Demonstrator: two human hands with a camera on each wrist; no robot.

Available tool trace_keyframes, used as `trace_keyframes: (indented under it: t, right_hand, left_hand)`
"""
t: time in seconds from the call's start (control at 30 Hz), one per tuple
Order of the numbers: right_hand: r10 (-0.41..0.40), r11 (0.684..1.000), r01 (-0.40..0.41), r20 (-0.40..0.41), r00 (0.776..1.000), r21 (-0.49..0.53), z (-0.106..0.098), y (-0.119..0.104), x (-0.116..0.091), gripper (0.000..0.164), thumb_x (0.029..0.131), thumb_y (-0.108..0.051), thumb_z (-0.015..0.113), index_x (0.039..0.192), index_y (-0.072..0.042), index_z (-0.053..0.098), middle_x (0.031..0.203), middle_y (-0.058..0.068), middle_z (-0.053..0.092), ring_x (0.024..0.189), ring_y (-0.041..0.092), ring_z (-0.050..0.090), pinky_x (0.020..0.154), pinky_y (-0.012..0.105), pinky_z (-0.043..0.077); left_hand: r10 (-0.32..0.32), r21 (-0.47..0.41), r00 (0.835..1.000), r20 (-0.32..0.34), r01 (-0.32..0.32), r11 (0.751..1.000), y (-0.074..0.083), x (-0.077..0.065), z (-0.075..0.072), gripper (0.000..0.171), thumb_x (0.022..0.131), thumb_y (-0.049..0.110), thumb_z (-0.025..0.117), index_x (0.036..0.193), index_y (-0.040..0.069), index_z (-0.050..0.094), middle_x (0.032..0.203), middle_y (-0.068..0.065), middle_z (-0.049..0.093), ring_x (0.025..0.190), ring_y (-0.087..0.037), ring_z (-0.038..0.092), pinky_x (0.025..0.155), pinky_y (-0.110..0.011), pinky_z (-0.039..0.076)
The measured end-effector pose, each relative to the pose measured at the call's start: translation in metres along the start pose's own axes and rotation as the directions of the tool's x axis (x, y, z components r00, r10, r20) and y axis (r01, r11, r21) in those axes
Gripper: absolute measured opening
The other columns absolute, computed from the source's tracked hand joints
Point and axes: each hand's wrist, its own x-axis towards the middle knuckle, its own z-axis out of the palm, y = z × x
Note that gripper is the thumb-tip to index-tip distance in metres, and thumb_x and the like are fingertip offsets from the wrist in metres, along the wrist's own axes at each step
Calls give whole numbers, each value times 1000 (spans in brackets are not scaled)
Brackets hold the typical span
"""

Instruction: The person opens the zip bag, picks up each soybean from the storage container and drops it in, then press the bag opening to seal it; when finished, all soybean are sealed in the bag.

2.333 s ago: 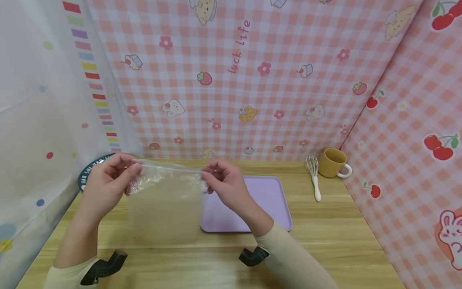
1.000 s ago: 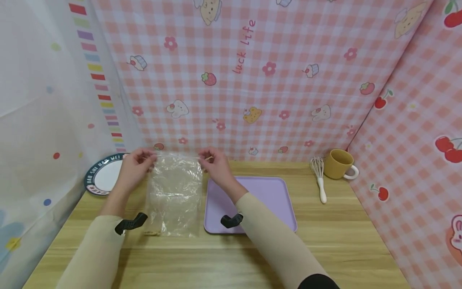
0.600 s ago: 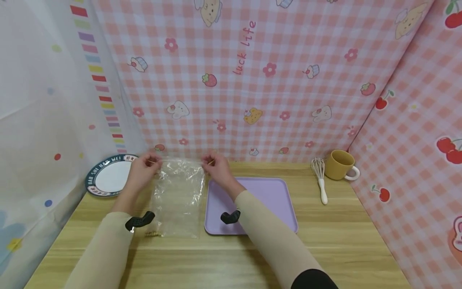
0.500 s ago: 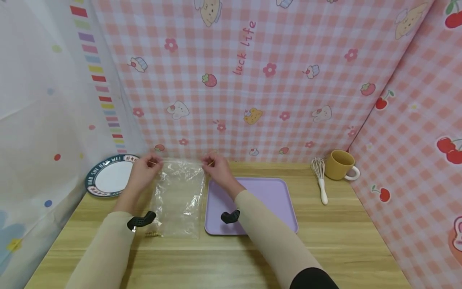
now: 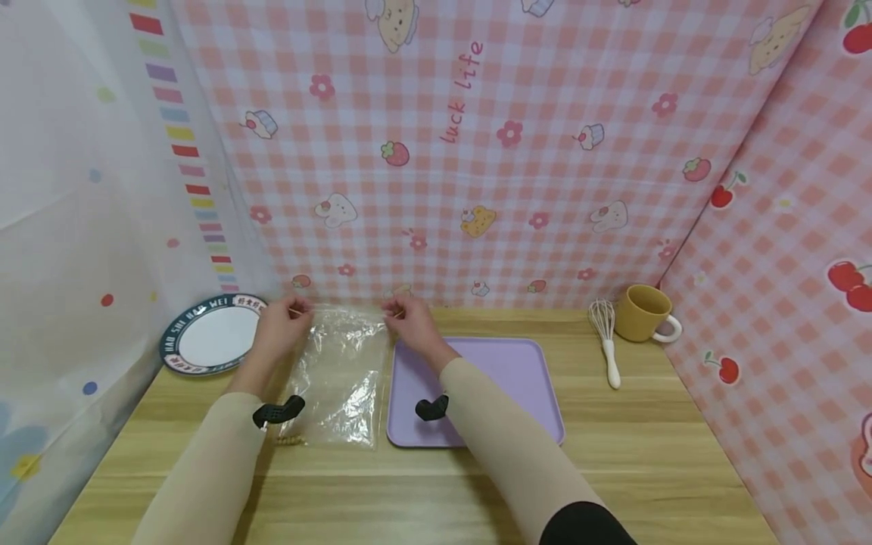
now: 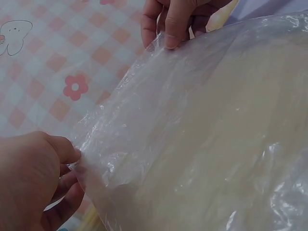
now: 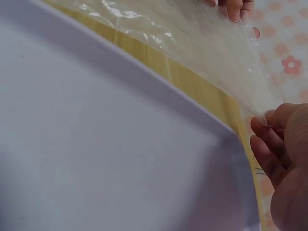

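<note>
A clear plastic bag stretches between my two hands over the left part of the table, its lower end toward me. My left hand pinches the far left corner between thumb and fingers. At the far right corner, my right hand pinches the film the same way; the right wrist view shows the thumb and index finger meeting on it. Crinkled and see-through, the bag shows nothing inside. A small tan ridged piece lies by its lower left corner.
Right of the bag lies a lilac tray, partly under my right forearm. A white plate with a dark lettered rim is at the back left. A white-handled whisk and a mustard mug stand near the right wall.
Since the oldest frame, both hands have carried the bag away from me, down toward the table, uncovering the plate. Lately my left hand has shifted slightly right, and the bag's film has slackened.
</note>
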Motion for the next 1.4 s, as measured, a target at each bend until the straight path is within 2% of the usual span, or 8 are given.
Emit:
trace_keyframes:
  t: [0.17,0.4,0.87,1.13,1.4]
  right_hand:
    - [18,1000,-19,-2,1000,-7,0,3,-2,24,102,5,71,126,2,75,114,12,74,103,23,69,86,30,62]
    - [-10,999,9,-19,1000,-45,0,8,-3,21,101,8,72,121,3,76,110,14,74,103,26,70,89,32,61]
    - [6,998,-8,-25,1000,-65,0,8,-2,20,101,9,72,120,6,77,108,15,75,102,27,71,87,32,62]
    - [15,998,-16,-17,1000,-68,0,10,-3,22,102,7,72,123,5,77,110,15,75,103,27,71,87,32,62]
    - [44,996,-44,-3,999,-76,-2,12,-3,22,104,3,71,126,2,77,115,13,75,107,26,71,91,33,62]
  left_hand:
    - [-14,-11,1000,16,14,1000,-1,2,4,15,102,7,68,114,-2,72,113,-25,75,103,-39,71,91,-45,54]
    - [-42,-7,998,44,42,999,-3,3,10,16,103,9,68,115,-1,72,116,-23,73,106,-39,68,96,-49,53]
    - [-19,75,999,39,16,997,-6,5,12,20,101,11,66,116,-1,72,116,-23,74,108,-41,69,101,-57,54]
    - [-32,98,999,31,28,995,-6,4,13,30,101,13,67,127,0,74,117,-21,75,108,-39,70,99,-56,54]
    - [-59,85,997,51,54,995,-3,3,11,41,104,13,65,142,1,70,128,-21,72,116,-40,69,104,-58,54]
